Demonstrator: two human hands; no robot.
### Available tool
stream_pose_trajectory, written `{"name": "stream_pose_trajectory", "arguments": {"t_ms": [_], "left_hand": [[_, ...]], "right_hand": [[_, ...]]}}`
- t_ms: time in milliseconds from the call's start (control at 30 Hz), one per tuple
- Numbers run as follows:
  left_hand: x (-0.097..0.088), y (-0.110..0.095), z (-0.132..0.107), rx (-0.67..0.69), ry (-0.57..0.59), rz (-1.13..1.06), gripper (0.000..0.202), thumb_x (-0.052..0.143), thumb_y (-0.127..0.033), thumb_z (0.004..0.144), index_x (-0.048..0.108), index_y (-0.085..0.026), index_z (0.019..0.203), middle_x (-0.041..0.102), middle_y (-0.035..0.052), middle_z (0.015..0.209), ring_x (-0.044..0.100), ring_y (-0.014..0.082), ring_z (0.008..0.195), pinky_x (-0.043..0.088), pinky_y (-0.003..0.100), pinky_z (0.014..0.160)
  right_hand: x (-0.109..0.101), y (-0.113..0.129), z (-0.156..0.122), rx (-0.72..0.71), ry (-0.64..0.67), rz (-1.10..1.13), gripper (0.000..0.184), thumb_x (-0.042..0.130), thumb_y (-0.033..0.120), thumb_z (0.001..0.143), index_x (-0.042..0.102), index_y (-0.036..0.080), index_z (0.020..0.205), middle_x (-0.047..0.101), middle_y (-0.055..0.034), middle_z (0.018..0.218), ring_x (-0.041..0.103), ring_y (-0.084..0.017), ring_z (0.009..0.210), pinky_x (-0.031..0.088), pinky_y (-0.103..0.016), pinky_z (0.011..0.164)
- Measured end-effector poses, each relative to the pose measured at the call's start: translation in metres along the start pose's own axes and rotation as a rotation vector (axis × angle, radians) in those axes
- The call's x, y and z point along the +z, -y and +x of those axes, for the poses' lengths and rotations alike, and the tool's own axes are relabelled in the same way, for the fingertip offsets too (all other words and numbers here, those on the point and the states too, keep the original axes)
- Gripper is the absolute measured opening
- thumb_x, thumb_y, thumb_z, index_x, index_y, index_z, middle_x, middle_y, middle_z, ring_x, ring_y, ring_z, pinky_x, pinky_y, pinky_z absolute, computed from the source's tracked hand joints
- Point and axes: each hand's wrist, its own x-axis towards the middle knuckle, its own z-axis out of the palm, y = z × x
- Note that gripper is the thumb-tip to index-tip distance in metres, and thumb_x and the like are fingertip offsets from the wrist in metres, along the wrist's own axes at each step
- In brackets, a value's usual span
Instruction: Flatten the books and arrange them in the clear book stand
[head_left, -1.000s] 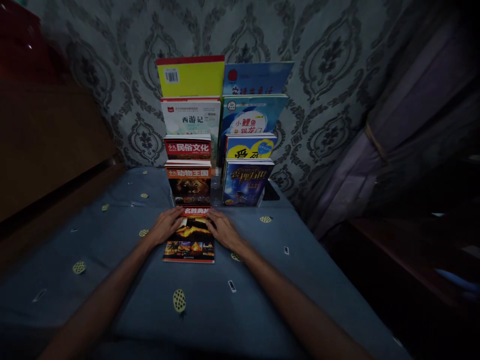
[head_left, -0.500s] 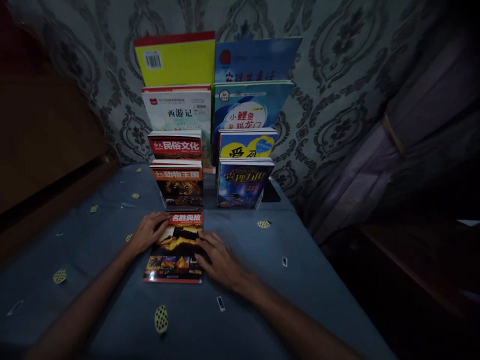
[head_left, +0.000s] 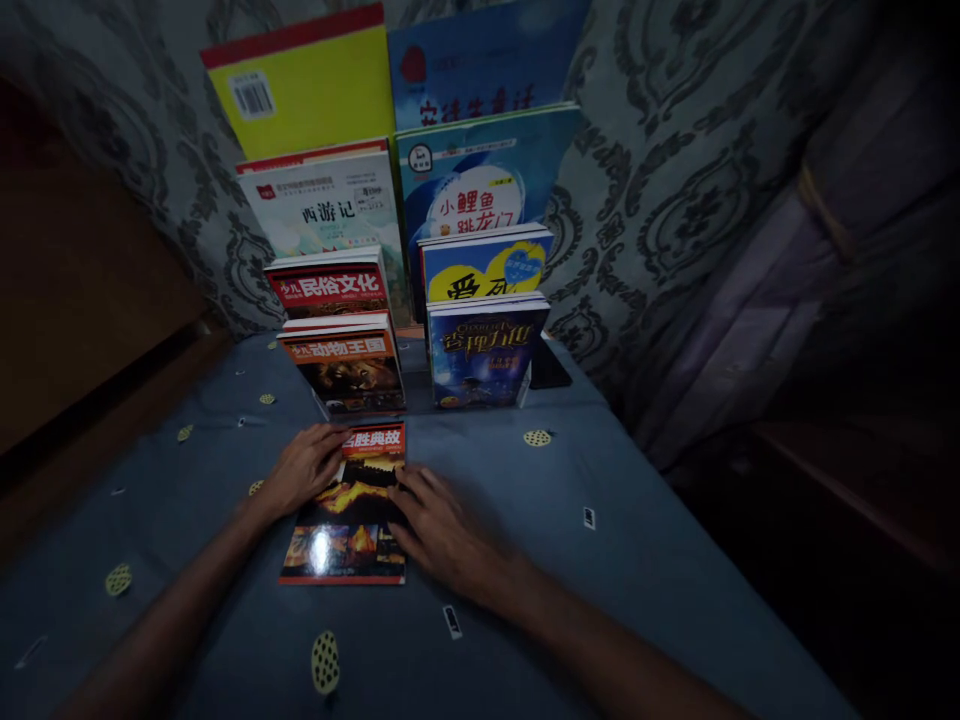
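Observation:
A paperback book (head_left: 352,500) lies flat on the blue cloth, its cover showing a red title band, a dark golden scene and a row of small pictures. My left hand (head_left: 304,468) rests across its upper left edge, fingers stretched over the cover and hiding part of the title. On the opposite side, my right hand (head_left: 442,530) lies with its fingertips on the right edge, fingers extended and slightly apart. Neither hand lifts the book. Just beyond it stands a book with a lion cover (head_left: 349,370), and to its right a dark blue book (head_left: 484,355).
Behind stand rows of upright books, among them a red one (head_left: 330,290), a pale one (head_left: 322,205), a teal one (head_left: 487,160) and a tall yellow one (head_left: 315,100). A flat black object (head_left: 551,365) lies right of the rack. A purple curtain (head_left: 757,270) hangs at right.
The head view has tilted and come closer, so the standing books look larger and shifted left. Both hands stay on the flat book, which has hardly moved.

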Motion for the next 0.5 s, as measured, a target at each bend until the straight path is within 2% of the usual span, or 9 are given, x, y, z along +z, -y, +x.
{"name": "stream_pose_trajectory", "arguments": {"t_ms": [167,333,500], "left_hand": [[0.002,-0.006,0.015,0.13,0.049,-0.002,0.043,0.039,-0.015,0.092,0.06,-0.016,0.13,0.063,0.0114,0.126,0.058,0.0251,0.111,0.046,0.042,0.097],[0.006,-0.026,0.036,0.19,0.095,-0.021,0.043,0.041,-0.013,0.092,0.059,-0.016,0.131,0.063,0.0106,0.127,0.057,0.0251,0.113,0.045,0.043,0.1],[0.014,-0.029,0.053,0.241,0.083,-0.064,0.045,0.043,-0.01,0.09,0.059,-0.019,0.132,0.062,0.009,0.129,0.056,0.0241,0.115,0.045,0.042,0.1]], "right_hand": [[-0.002,0.001,0.0,-0.023,-0.02,-0.022,0.031,0.057,0.029,0.095,0.062,0.013,0.12,0.062,-0.0153,0.124,0.054,-0.028,0.121,0.05,-0.044,0.102],[-0.003,0.001,0.0,-0.028,-0.022,-0.016,0.031,0.057,0.029,0.094,0.062,0.015,0.121,0.061,-0.0137,0.126,0.053,-0.027,0.123,0.05,-0.045,0.103],[-0.007,0.002,0.001,-0.033,-0.004,-0.045,0.029,0.058,0.028,0.094,0.062,0.013,0.119,0.061,-0.015,0.125,0.054,-0.029,0.121,0.051,-0.046,0.1]]}}
